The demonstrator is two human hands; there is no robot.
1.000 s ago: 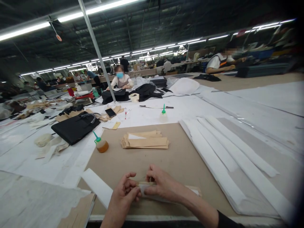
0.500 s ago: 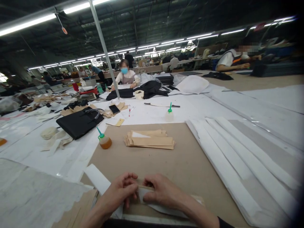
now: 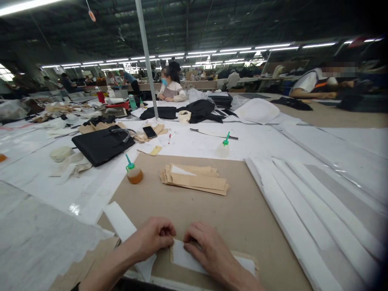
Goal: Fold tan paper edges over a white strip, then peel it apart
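A short white strip with tan edging (image 3: 182, 255) lies flat on the brown board, near its front edge. My left hand (image 3: 156, 235) pinches the strip's upper left corner between thumb and fingertips. Further right along the same upper edge, my right hand (image 3: 209, 248) has its fingers curled and its thumb on the white face. My right hand and wrist cover the middle of the strip. Under my left forearm, a longer white strip (image 3: 119, 220) slants across the board's left edge.
Tan strips (image 3: 197, 182) lie stacked on the board (image 3: 194, 206), beside an amber-filled glue bottle (image 3: 134, 174). Long white pieces (image 3: 298, 202) cover the right side. A black bag (image 3: 101, 147), a phone (image 3: 149, 131) and another bottle (image 3: 223, 148) lie beyond. A person (image 3: 171, 87) sits across the table.
The strip has gone from raised and bent in my right hand to flat on the board. My left fingers have closed on its corner. The view has shifted slightly.
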